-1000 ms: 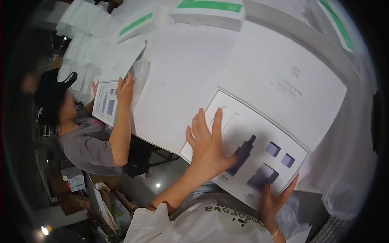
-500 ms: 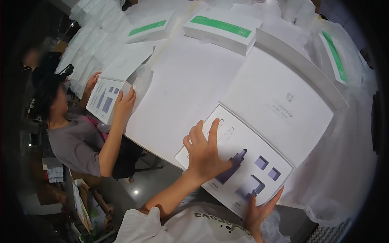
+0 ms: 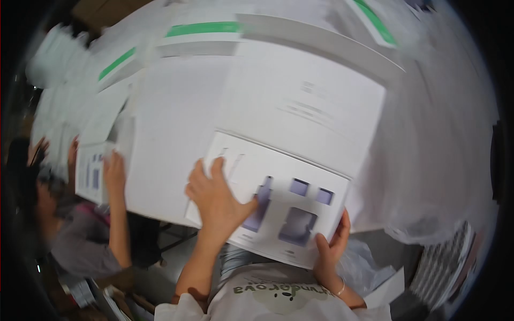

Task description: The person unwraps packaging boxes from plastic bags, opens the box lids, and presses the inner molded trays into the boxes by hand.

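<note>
A white gift box [image 3: 273,238] tilts over the front edge of the table, its lid [image 3: 305,85] folded open behind it. White card covers its inside, with purple-floored cutouts: a bottle-shaped one [image 3: 261,206], two small squares and a larger square [image 3: 297,227]. My left hand [image 3: 214,198] lies over the left part of the card, fingers spread, the thumb at the bottle-shaped cutout. At the right front corner my right hand [image 3: 333,250] grips the box, thumb on top and fingers along the side.
To the left, a co-worker in a grey shirt [image 3: 88,241] holds a similar open box [image 3: 88,174]. White boxes with green bands [image 3: 202,29] stand at the back of the table. Clear plastic bags [image 3: 428,160] hang on the right. Egg-crate-like trays [image 3: 441,267] stand below right.
My view has swung to the right and blurred, so everything sits further left. The box looks turned a little. My hands keep roughly the same places on it.
</note>
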### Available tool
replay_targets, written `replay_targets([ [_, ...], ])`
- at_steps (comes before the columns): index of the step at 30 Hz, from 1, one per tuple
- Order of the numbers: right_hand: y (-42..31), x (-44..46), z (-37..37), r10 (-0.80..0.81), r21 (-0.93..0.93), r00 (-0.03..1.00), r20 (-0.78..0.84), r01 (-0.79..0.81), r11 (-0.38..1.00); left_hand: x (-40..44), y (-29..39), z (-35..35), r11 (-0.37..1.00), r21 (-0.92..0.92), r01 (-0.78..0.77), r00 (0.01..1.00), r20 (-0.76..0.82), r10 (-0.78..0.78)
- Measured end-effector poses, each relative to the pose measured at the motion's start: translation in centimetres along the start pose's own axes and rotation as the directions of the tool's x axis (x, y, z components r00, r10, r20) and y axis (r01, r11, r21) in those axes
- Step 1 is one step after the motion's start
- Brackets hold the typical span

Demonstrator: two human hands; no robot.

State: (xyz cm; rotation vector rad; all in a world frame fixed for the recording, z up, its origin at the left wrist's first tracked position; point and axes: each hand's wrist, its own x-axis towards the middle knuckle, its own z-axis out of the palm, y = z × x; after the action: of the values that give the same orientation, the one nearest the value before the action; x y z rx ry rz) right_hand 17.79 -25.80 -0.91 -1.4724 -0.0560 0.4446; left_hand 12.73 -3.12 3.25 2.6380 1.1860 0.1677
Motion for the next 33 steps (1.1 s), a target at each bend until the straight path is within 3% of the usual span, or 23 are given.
replay_targets([
  [1, 0.5, 0.2, -0.1, -0.019, 0.135, 1.000, -0.007, 0.019, 0.991, 0.0, -0.2, 0.2, 1.000, -0.008, -0.024, 0.999, -0.024, 0.024],
  [7, 1.7, 2.3, -0.2, -0.176, 0.216, 0.975, -0.135, 0.202, 0.955, -0.4, 0.5, 0.1, 0.999, -0.039, -0.019, 0.999, -0.030, 0.018],
  [11, 1.7, 5.7, -0.6, -0.172, 0.198, 0.960, -0.223, 0.217, 0.956, -0.5, 0.4, 0.1, 0.999, -0.041, -0.026, 0.999, -0.036, 0.025],
  [15, 0.1, 9.4, -0.1, -0.271, -0.037, 0.952, -0.144, 0.268, 0.963, -0.4, 0.3, 0.2, 0.999, -0.038, -0.034, 0.999, -0.039, 0.033],
  [16, 0.5, 10.4, 0.0, -0.372, -0.085, 0.922, -0.110, 0.364, 0.928, -0.4, 0.3, 0.3, 0.998, -0.043, -0.037, 0.998, -0.044, 0.035],
  [19, -0.3, 10.5, -0.1, -0.219, 0.036, 0.973, 0.078, 0.216, 0.976, -0.4, 0.1, 0.3, 0.999, -0.034, -0.031, 0.998, -0.053, 0.029],
  [25, -0.1, 11.2, -0.2, -0.192, 0.068, 0.981, -0.001, 0.192, 0.979, -0.3, 0.1, 0.5, 0.999, -0.009, -0.042, 0.997, -0.059, 0.042],
  [33, 0.4, 12.2, -0.1, -0.295, -0.011, 0.948, -0.121, 0.296, 0.955, 0.0, 0.0, 0.8, 0.998, 0.026, -0.061, 0.996, -0.065, 0.063],
])
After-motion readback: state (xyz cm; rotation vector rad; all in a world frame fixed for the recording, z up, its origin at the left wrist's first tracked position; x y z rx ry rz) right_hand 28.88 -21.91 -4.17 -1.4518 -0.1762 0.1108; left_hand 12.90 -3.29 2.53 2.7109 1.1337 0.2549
